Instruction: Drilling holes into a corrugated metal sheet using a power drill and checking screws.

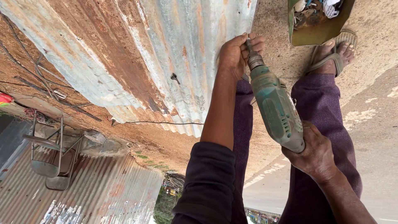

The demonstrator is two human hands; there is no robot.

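Observation:
A worn green power drill (275, 110) points at the edge of a rusty corrugated metal sheet (137, 54). My left hand (236, 52), on a dark-sleeved arm, is closed around the drill's chuck and bit right at the sheet's edge. My right hand (313, 153) grips the drill's handle end. My legs in purple trousers (319, 108) lie behind the drill. One sandalled foot (331, 54) rests on the concrete.
A green metal toolbox (319, 25) with odds and ends stands by the foot. A folding metal chair (54, 157), tangled wires (41, 79) and another corrugated sheet (95, 195) are at the left. A thin black cable (166, 122) runs along the sheet's edge.

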